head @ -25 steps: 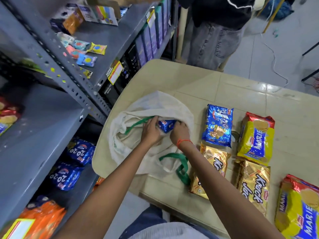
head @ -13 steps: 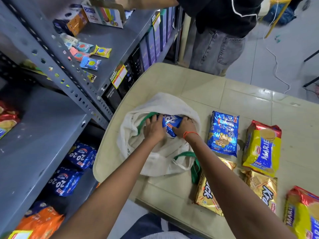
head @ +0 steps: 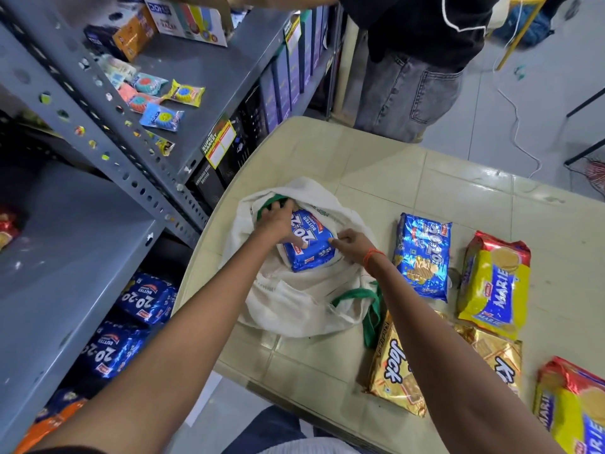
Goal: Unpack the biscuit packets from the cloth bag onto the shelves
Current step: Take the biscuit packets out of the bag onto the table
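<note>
A white cloth bag (head: 294,299) with green handles lies open on the beige table (head: 409,178). In its mouth sits a blue 20-20 butter biscuit packet (head: 311,247). My left hand (head: 278,221) grips the packet's left side, fingers curled over its face. At the packet's right corner, my right hand (head: 352,245) pinches the bag's cloth edge and touches the packet. Grey metal shelves (head: 65,257) stand to the left, with blue 20-20 packets (head: 144,299) on the lowest shelf.
On the table to the right lie another blue 20-20 packet (head: 422,257), yellow Marie packets (head: 494,286) and gold Krack Jack packets (head: 396,368). A person in grey jeans (head: 406,90) stands beyond the table. Small sachets (head: 160,103) lie on an upper shelf.
The blue packet has come further out of the bag; more of its face shows. My left hand moved onto it, and my right hand shifted to the bag's right edge.
</note>
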`<state>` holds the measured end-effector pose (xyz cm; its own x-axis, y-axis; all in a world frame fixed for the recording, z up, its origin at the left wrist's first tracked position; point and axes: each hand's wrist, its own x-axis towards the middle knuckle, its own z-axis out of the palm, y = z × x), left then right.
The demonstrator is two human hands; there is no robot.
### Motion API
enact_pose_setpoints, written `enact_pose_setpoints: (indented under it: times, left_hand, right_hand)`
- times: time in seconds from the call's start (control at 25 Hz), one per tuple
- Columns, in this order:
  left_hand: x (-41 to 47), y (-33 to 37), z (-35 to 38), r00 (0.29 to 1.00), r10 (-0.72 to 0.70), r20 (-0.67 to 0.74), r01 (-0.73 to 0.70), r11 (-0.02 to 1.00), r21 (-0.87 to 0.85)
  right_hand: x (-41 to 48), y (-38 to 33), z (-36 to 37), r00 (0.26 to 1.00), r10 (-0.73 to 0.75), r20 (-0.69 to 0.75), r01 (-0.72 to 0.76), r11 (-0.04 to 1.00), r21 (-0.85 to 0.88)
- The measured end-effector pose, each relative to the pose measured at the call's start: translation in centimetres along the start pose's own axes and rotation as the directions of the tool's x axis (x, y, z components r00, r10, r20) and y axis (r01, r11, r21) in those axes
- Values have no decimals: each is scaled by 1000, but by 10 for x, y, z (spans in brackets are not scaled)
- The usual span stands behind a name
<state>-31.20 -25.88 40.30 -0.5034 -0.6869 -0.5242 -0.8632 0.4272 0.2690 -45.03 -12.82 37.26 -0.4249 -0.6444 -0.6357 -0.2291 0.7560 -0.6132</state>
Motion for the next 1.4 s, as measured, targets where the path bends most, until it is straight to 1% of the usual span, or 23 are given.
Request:
enact_pose_setpoints:
  times: [0.08,0.16,0.2,0.24,0.28,0.32,0.36,0.4,0.44,0.52,0.56,0.64,0.76,0.8,0.92,0.96,1.04,1.16,1.2,1.28,1.32,1.36,1.4]
  left_hand:
    - [-2,-7,-7,1000,4,7,-4,998,61]
    - [-9,-8,-6,1000,-20,-14,21,998,67]
    - [-14,-6,0,996,-41,-74,43,998,34]
    - [-21,-3,9,982,-77,-171,74,997,-24]
    - [-29,1,19,953,-130,-275,107,989,-98]
    - [-38,6,30,918,-184,-351,132,977,-165]
    - [-46,10,40,894,-227,-387,149,964,-219]
    - [-51,14,47,893,-260,-368,162,947,-277]
    - [-55,16,52,905,-301,-301,182,913,-364]
    - [-59,19,54,928,-354,-113,235,793,-562]
    - [-58,18,54,936,-348,-59,237,745,-624]
    - [-61,15,54,947,-319,-33,214,707,-674]
    - [-65,11,53,959,-285,-14,187,665,-723]
    - [-66,9,53,962,-273,2,182,638,-748]
    - [-65,3,52,965,-255,66,186,483,-856]
    - [-65,0,50,960,-275,57,182,456,-871]
    - [-64,-4,41,937,-348,-21,152,462,-874]
    - [-69,-8,17,893,-437,-111,153,525,-837]
    - [-72,-8,12,883,-449,-138,148,544,-826]
    - [-86,-9,8,869,-457,-191,118,565,-816]
    - [-96,-9,10,867,-455,-203,100,558,-823]
    - [-106,-11,14,867,-450,-212,72,536,-841]
    - [-116,-13,20,870,-442,-217,36,496,-868]
  right_hand:
    - [1,0,3,1000,-29,10,29,999,-35]
    - [-4,0,8,997,-53,-63,51,998,-35]
    - [-6,1,10,991,-54,-123,59,998,37]
    - [-11,1,13,981,-58,-187,78,992,102]
    - [-15,4,17,958,-91,-272,127,985,117]
    - [-20,5,21,919,-140,-368,172,984,54]
    - [-22,7,25,876,-208,-435,210,977,-45]
    - [-25,6,28,854,-269,-445,232,963,-137]
    - [-26,4,31,855,-315,-412,250,946,-204]
    - [-28,1,39,885,-341,-317,251,923,-292]
    - [-29,-1,41,898,-329,-293,232,918,-322]
    - [-31,-6,40,919,-284,-274,187,925,-331]
    - [-32,-13,32,964,-145,-222,94,970,-225]
    - [-33,-15,29,976,-104,-189,60,972,-226]
    - [-37,-24,23,996,-42,-80,13,943,-332]
    - [-40,-27,25,996,-36,-83,6,944,-329]
    - [-46,-36,29,982,-75,-172,21,955,-296]
    - [-61,-52,35,909,-212,-358,62,920,-387]
    - [-67,-57,37,881,-254,-400,92,920,-382]
    - [-81,-64,37,844,-291,-450,178,944,-278]
    - [-85,-63,35,854,-264,-449,192,961,-200]
    - [-90,-60,31,884,-210,-417,180,977,-112]
    - [-92,-55,27,928,-130,-350,145,989,16]
